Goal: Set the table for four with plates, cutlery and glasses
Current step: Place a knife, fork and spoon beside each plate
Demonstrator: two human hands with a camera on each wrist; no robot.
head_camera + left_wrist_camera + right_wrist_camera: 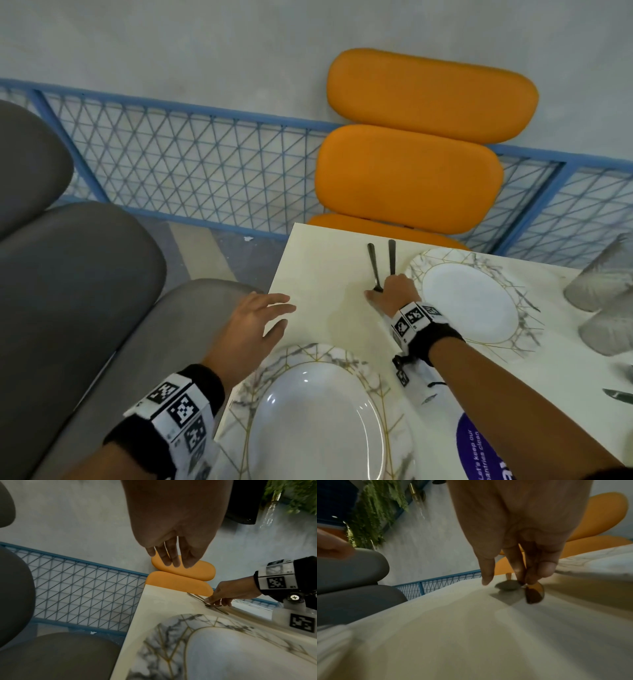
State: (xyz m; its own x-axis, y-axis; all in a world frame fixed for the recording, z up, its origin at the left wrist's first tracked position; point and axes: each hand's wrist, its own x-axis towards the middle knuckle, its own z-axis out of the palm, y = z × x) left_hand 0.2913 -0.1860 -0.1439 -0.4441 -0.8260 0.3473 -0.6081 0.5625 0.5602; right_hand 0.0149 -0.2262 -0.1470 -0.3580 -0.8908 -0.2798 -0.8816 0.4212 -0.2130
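Two dark spoons (375,265) lie side by side on the cream table (325,274), left of the far marble-rimmed plate (469,301), handles pointing at the orange chair. My right hand (376,293) pinches them near their bowls; the right wrist view shows both bowls (506,585) low at the table under curled fingers (546,569). My left hand (274,315) hovers with straight fingers over the table's left edge, holding nothing. A second plate (315,421) sits nearest me. In the left wrist view the right hand (217,601) is on the spoons (212,605).
Several upturned glasses (599,291) stand at the table's right side, and a dark piece of cutlery (618,395) lies near the right edge. An orange chair (411,171) faces the far edge, grey seats (75,274) lie to the left, and a blue mesh fence (205,164) runs behind.
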